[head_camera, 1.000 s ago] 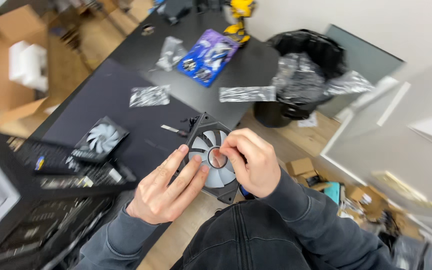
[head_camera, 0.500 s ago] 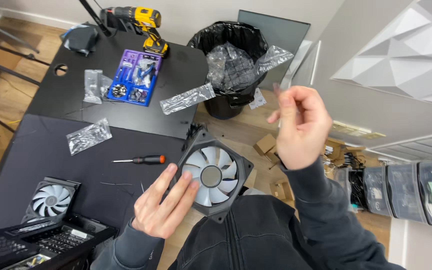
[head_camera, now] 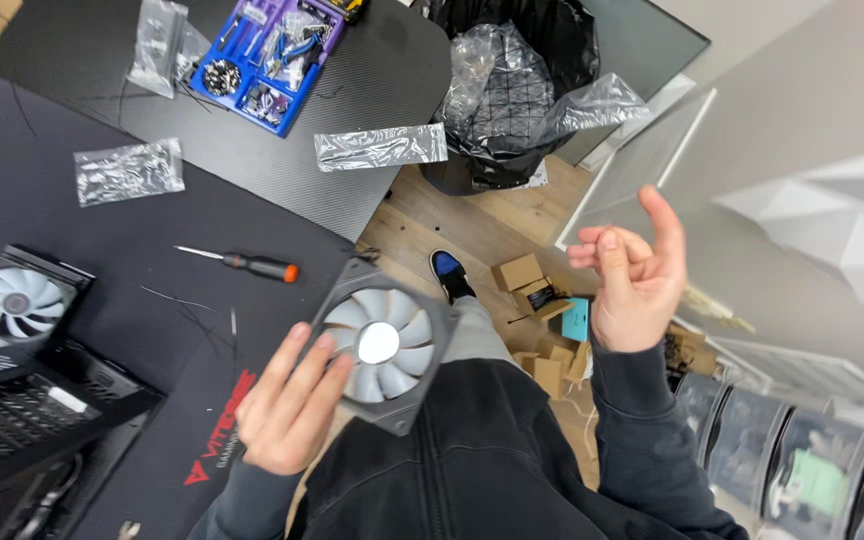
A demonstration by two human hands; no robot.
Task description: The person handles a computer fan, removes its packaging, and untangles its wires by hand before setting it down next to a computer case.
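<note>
The left hand (head_camera: 287, 410) supports a square black case fan (head_camera: 384, 344) with pale blades from underneath, fingers spread flat against its left side rather than curled round it; the palm and thumb lie behind the frame, so how firmly the grip bears on it cannot be told. The fan sits tilted over the person's lap, just off the near edge of the dark tabletop (head_camera: 102, 260). The right hand (head_camera: 632, 275) is raised well to the right of the fan, loosely curled, fingertips drawn toward the thumb; whether anything small is pinched there is too fine to make out.

On the tabletop to the left lies a screwdriver (head_camera: 247, 264) with a black and orange handle. At the far left a second fan (head_camera: 12, 300) rests beside a black computer case (head_camera: 22, 420), both cut off by the picture's edge. Farther away lie clear plastic bags (head_camera: 380, 146) and a blue and purple parts tray (head_camera: 272, 55), its top cut off. A black-lined bin (head_camera: 512, 90) stuffed with plastic wrap stands on the floor beyond, and small cardboard boxes (head_camera: 518, 272) lie near a blue shoe (head_camera: 449, 272).
</note>
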